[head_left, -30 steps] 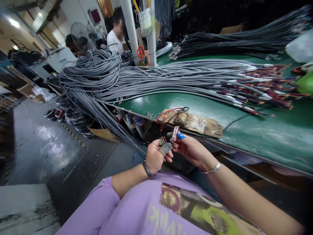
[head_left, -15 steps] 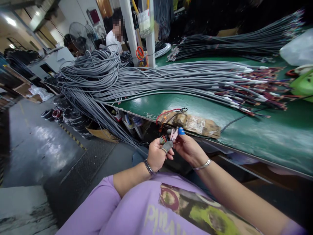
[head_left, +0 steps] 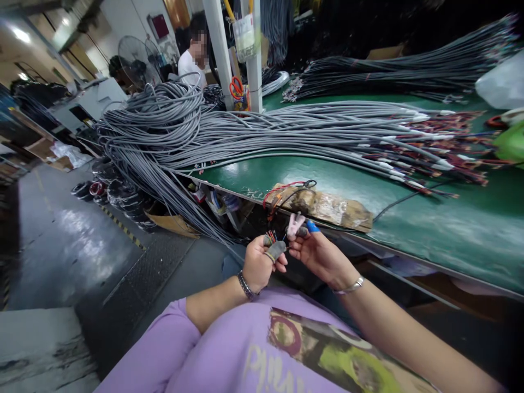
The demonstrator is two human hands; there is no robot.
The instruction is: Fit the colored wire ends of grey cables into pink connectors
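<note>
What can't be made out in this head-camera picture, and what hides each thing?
Head view:
Wire ends in the left hand: too small to count.
Those wires' lower lengths: hidden by that hand.
Pink tool in the right hand: blurred, tips unclear.
Green item: cut off by the right edge.
Purple shirt: cut by the bottom edge.

The head-worn camera looks forward and down over the purple shirt (head_left: 196, 355) to the nearby green table (head_left: 450, 234).

Pink tool (head_left: 295, 225), multicoloured wires (head_left: 272, 236), grey cables (head_left: 286, 131), green tabletop (head_left: 470, 234)
</note>
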